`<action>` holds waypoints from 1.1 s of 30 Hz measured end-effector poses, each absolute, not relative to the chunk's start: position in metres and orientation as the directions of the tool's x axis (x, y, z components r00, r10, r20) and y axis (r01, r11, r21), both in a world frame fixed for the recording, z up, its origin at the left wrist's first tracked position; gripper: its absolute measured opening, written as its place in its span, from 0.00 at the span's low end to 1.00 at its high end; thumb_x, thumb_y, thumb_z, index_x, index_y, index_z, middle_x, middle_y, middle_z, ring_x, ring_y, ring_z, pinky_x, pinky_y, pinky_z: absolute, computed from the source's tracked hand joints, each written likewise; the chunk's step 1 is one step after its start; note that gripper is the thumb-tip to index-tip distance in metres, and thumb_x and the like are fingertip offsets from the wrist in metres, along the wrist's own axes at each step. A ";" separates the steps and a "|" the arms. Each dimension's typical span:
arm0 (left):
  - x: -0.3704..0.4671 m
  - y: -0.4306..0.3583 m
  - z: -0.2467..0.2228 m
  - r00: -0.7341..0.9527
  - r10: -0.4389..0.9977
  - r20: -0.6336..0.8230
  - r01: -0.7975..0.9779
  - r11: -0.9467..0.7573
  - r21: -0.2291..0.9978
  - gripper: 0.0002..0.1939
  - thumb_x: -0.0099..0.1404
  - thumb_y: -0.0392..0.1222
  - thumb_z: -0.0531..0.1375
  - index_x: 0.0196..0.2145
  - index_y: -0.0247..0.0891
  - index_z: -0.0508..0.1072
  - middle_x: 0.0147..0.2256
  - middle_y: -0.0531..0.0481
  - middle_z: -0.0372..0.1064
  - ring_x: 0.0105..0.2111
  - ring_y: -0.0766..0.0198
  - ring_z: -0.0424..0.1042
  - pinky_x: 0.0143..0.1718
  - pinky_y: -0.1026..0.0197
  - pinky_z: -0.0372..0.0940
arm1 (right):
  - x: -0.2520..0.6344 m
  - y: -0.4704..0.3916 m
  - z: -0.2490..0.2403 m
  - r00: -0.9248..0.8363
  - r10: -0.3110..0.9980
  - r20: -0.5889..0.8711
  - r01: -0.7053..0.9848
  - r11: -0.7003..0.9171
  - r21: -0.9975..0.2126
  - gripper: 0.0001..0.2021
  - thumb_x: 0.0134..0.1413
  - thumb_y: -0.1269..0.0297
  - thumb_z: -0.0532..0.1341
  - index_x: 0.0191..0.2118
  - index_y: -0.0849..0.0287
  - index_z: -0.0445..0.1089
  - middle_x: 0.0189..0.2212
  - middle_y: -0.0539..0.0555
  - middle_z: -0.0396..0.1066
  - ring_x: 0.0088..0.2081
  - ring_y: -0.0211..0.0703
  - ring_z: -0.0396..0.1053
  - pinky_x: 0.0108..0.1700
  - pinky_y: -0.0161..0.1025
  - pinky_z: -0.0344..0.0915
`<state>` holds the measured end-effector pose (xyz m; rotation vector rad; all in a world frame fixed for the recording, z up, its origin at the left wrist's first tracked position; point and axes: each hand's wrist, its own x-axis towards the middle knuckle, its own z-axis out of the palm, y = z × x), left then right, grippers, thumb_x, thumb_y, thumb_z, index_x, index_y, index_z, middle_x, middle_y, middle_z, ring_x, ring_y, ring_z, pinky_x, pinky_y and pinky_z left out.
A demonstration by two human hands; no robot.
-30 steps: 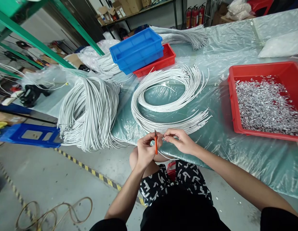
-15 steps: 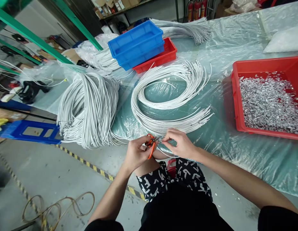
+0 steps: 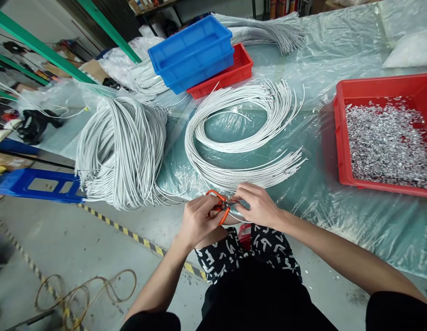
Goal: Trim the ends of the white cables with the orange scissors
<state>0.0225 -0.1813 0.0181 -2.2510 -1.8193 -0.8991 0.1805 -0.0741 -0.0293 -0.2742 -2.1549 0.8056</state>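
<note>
Orange-handled pliers [image 3: 223, 207] are in my left hand [image 3: 198, 219], fingers wrapped around the handles. Their dark, narrow jaws point right, to the fingertips of my right hand [image 3: 257, 205]. That hand is closed in a pinch at a thin white cable [image 3: 241, 220], which loops down over my lap; its end is hidden by the fingers. Just beyond both hands, on the table, lies a loose coil of white cables [image 3: 230, 174], cut ends facing right.
A thick bundle of white cables [image 3: 122, 151] hangs over the table edge at left. Blue bins [image 3: 196, 69] rest on a red bin [image 3: 242, 69] behind. At right is a red tray [image 3: 340, 138] of small shiny pieces. Plastic sheeting covers the table [image 3: 316, 216].
The pliers' handles now stand wider apart, and the jaws show more clearly by my right fingertips. The view has shifted slightly; both hands remain close together.
</note>
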 end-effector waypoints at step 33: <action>0.017 -0.186 -0.009 -0.054 0.842 0.537 0.855 -0.239 0.460 0.07 0.59 0.30 0.62 0.34 0.38 0.77 0.26 0.51 0.75 0.23 0.69 0.70 0.27 0.66 0.65 | 0.182 -0.069 -0.032 -0.617 0.571 0.541 -0.172 0.573 -0.802 0.05 0.65 0.70 0.58 0.35 0.59 0.68 0.29 0.52 0.68 0.32 0.40 0.66 0.34 0.36 0.63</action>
